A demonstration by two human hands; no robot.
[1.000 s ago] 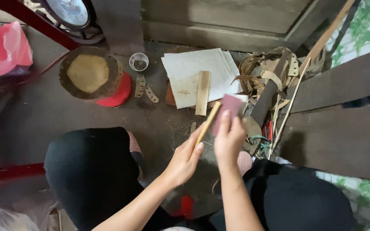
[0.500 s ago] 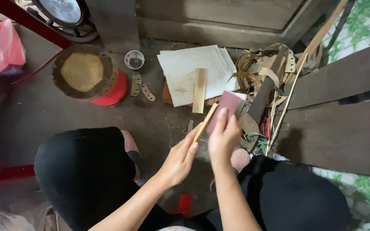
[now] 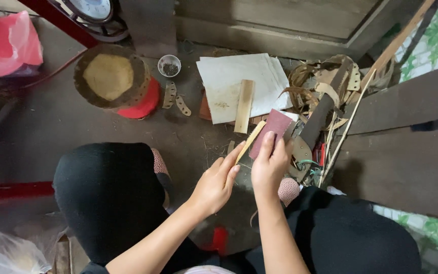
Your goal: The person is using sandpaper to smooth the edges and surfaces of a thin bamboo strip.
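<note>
My left hand [image 3: 218, 181] pinches the lower end of a thin bamboo strip [image 3: 251, 139] that slants up to the right. My right hand [image 3: 269, 165] presses a reddish-brown sheet of sandpaper [image 3: 273, 129] against the strip's upper part, fingers spread over the sheet. Both hands are held above the dark floor, between my knees in black trousers [image 3: 108, 187].
White sheets [image 3: 229, 81] with a flat wooden slat [image 3: 244, 105] lie ahead. A round woven basket [image 3: 110, 77] on a red stool and a small cup [image 3: 169, 65] stand at the left. Bamboo scraps and a dark tool [image 3: 320, 114] pile at the right beside dark planks [image 3: 406, 147].
The sandpaper has slid a little along the strip under my right hand. Both hands stay at nearly the same place; the view shifted slightly.
</note>
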